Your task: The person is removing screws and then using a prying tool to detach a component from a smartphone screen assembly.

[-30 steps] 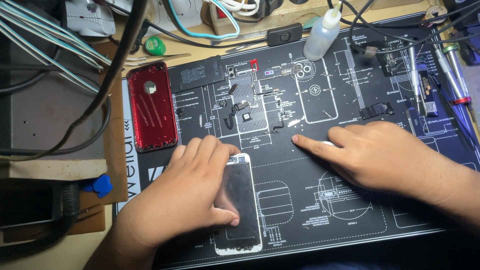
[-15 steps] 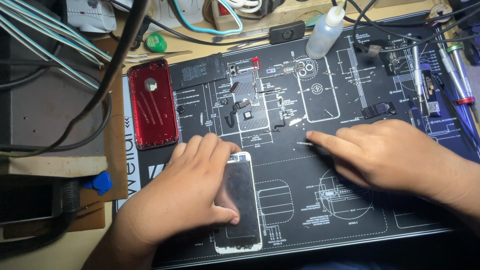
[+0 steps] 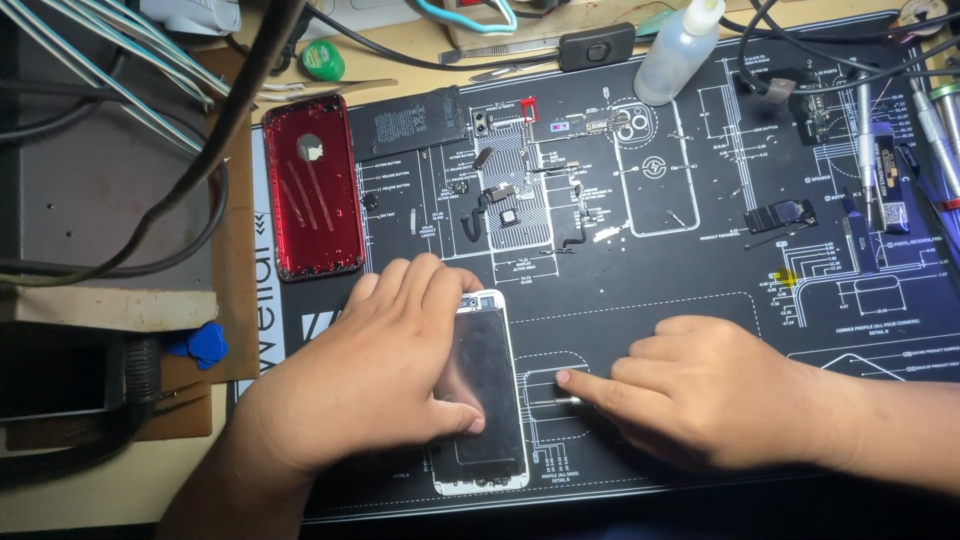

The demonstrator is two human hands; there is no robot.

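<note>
The screen (image 3: 482,395) lies flat on the mat (image 3: 700,270) under the left hand (image 3: 370,385), fingers and thumb pressing it, unmoved. The right hand (image 3: 710,395) has slid nearer, its forefinger now pinning a small metal part just beside the screen's edge. Its long axis runs away from the person.

A white-framed phone screen panel (image 3: 480,400) lies face down at the near edge of the black printed mat (image 3: 680,290), its grey metal back showing, under the left hand (image 3: 370,380). A black rectangular battery (image 3: 408,123) with a pale label lies at the mat's far edge.
</note>
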